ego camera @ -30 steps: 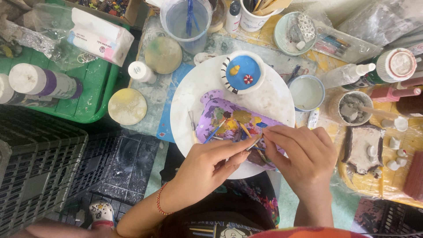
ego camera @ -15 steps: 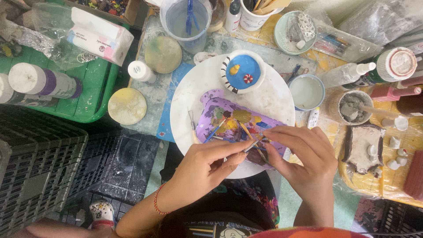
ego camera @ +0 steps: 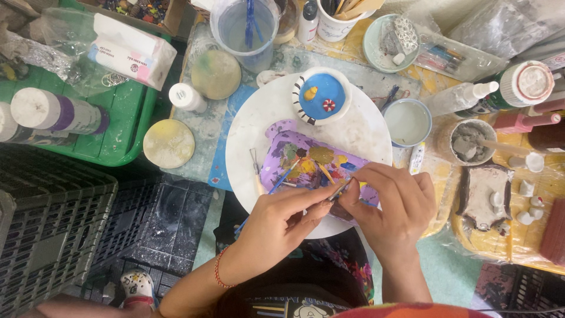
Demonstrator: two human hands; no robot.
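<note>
My left hand point(ego camera: 282, 221) pinches a thin paintbrush point(ego camera: 339, 191) near its tip, just over the near edge of a purple paint palette point(ego camera: 312, 165) smeared with several colours. My right hand point(ego camera: 391, 206) curls around a small dark object that its fingers mostly hide, and the brush tip meets it. The palette lies on a round white board point(ego camera: 365, 132). A small blue-glazed bowl point(ego camera: 321, 97) with a striped rim and two tiny painted figures stands at the board's far side. Other brushes point(ego camera: 282, 179) rest on the palette.
A water cup point(ego camera: 244, 29) with brushes, a cup of white liquid point(ego camera: 407, 122), a pot of grey paste point(ego camera: 474, 141), paint bottles point(ego camera: 56, 112) on a green tray point(ego camera: 126, 123), round lids point(ego camera: 169, 143), a tissue pack point(ego camera: 132, 50), and black crates point(ego camera: 53, 235) lower left.
Both hands have drawn slightly closer together over the palette's near edge; the brush tip now sits against the piece in my right hand. Nothing else has moved.
</note>
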